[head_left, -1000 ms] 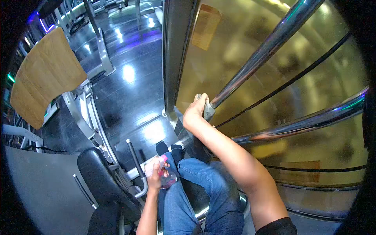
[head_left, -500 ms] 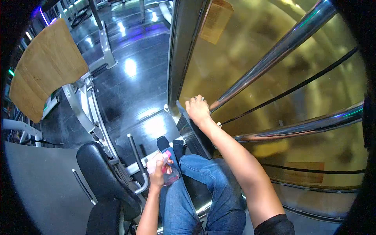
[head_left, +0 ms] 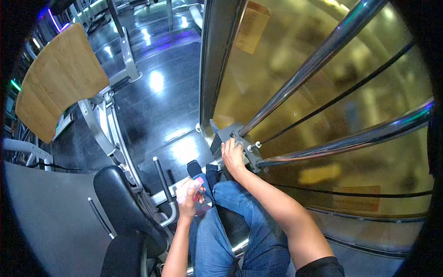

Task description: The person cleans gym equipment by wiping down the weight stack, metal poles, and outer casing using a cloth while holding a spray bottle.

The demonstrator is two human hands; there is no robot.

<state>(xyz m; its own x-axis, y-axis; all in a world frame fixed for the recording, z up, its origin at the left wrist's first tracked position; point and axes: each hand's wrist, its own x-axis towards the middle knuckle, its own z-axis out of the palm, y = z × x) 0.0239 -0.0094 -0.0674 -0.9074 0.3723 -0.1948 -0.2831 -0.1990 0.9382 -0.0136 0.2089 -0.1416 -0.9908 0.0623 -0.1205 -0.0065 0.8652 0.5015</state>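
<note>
My left hand [head_left: 188, 197] is wrapped round a clear spray bottle [head_left: 203, 209] with a pink top, held above my left knee. Pale pinkish material shows at that hand, but I cannot make out what it is. My right hand [head_left: 232, 157] lies with fingers stretched out on the dark block of a weight stack [head_left: 220, 147], just below its grey metal top. Right beside these fingers, chrome guide rods [head_left: 295, 87] and a black cable [head_left: 332, 98] meet the stack. My palm is hidden.
A yellowish see-through panel [head_left: 272, 78] stands behind the rods, edged by a dark upright frame [head_left: 219, 60]. To my left are a black padded seat [head_left: 115, 194], a black-gripped handle [head_left: 162, 177] and a wooden board [head_left: 64, 78] on a grey metal frame.
My right hand has moved from the stack's top edge down toward me, uncovering the grey metal top. My left hand keeps hold of the spray bottle, almost unmoved. The view has shifted slightly.
</note>
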